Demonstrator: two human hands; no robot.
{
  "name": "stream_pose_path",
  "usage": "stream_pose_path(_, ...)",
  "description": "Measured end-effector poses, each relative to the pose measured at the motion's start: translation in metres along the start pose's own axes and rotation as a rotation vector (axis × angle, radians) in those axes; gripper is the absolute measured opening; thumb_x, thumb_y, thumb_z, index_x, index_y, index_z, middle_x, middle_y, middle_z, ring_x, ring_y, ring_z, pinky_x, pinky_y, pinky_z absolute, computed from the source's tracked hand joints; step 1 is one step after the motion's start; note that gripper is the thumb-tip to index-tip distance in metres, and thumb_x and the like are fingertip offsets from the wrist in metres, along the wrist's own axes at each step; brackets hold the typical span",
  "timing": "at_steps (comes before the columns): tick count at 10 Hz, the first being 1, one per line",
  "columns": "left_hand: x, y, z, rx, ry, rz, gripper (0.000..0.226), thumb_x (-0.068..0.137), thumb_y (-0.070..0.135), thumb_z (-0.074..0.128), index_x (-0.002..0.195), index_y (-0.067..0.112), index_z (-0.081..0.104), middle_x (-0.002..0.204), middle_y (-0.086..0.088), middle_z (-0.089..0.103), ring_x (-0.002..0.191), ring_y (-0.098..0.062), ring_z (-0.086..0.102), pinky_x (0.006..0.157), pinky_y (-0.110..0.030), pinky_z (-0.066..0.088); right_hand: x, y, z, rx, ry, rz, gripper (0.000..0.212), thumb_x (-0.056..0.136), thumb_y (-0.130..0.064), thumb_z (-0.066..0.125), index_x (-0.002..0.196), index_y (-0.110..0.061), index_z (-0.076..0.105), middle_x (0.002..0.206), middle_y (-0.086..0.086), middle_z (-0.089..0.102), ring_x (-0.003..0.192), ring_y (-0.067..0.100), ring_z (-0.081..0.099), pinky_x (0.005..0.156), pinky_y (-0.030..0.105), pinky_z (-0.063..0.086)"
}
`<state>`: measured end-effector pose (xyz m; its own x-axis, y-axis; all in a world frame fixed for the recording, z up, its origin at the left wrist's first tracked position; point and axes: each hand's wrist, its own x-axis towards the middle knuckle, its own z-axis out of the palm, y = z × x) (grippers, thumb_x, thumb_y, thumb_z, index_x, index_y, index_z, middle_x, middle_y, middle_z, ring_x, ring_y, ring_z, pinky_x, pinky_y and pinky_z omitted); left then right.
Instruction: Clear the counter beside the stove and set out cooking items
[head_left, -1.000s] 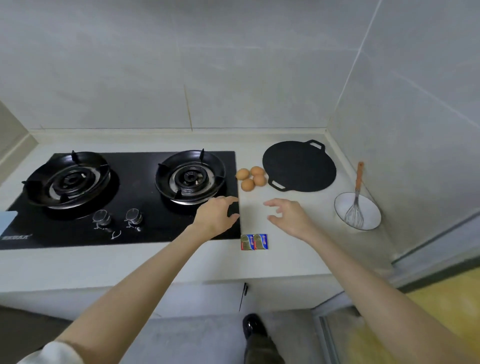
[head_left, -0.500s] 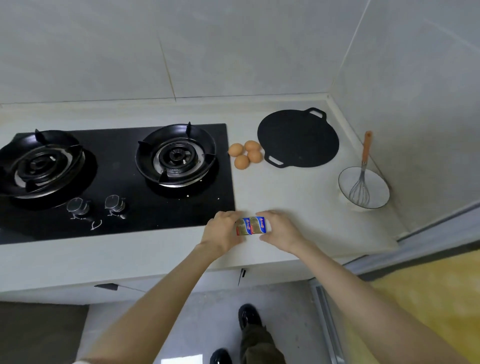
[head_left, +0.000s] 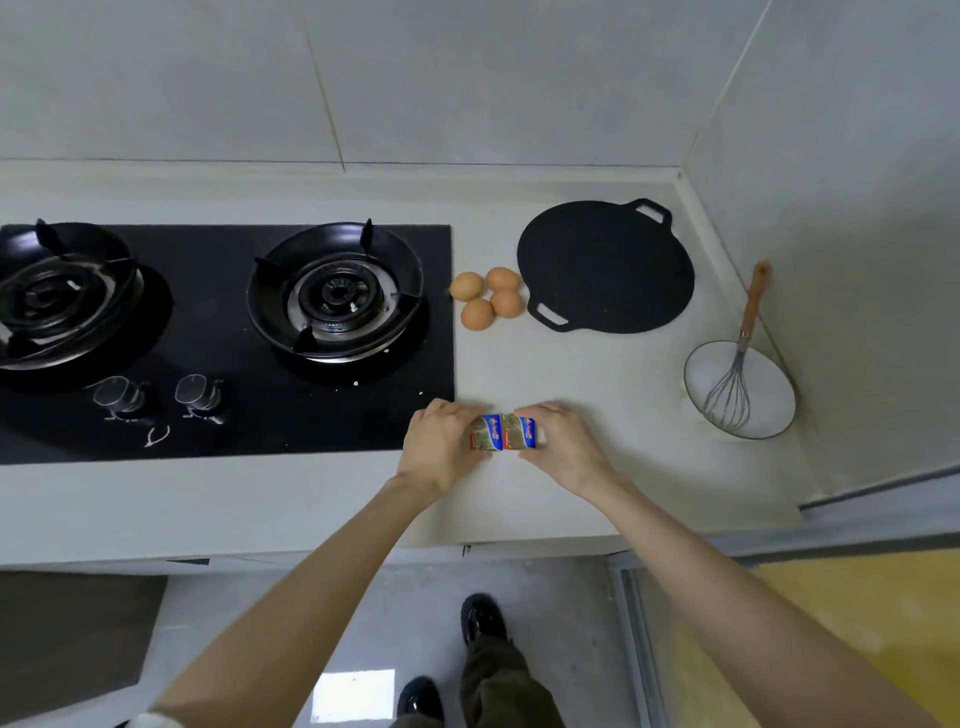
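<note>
Pale grey tiled walls (head_left: 467, 78) meet in a corner behind a light stone worktop (head_left: 208, 509). Below lies a grey floor (head_left: 395, 597), turning yellow (head_left: 831, 623) to the right, with a bright reflection (head_left: 353, 693).

Left burner (head_left: 57, 296) cut by frame edge; packet print (head_left: 503, 431) unreadably small.
</note>
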<state>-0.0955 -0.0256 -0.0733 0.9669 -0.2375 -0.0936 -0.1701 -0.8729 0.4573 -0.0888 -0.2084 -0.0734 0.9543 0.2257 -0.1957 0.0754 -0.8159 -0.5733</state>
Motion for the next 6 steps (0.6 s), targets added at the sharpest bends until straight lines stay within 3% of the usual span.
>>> stream_pose_path(4, 0.04, 0.0, -0.006, 0.003, -0.007, -0.094, 0.023, 0.081, 0.028, 0.066, 0.104, 0.024, 0.064, 0.097, 0.005, 0.064, 0.104, -0.021, 0.047, 0.076, -0.027, 0.03, 0.044, 0.006, -0.014, 0.018, 0.001, -0.005, 0.027, 0.072, 0.003, 0.067, 0.098, 0.0, 0.066, 0.096, 0.013, 0.068, 0.091, 0.029, 0.06, 0.079, 0.042, 0.05)
stream_pose_path(6, 0.041, -0.003, -0.006, 0.026, -0.039, -0.093, 0.052, 0.078, 0.032, 0.073, 0.127, 0.026, 0.057, 0.123, 0.006, 0.06, 0.118, -0.019, 0.044, 0.09, -0.029, 0.033, 0.044, 0.008, -0.016, 0.067, -0.023, 0.028, 0.052, 0.073, -0.006, 0.075, 0.123, -0.009, 0.062, 0.116, 0.007, 0.065, 0.107, 0.022, 0.058, 0.09, 0.032, 0.049)
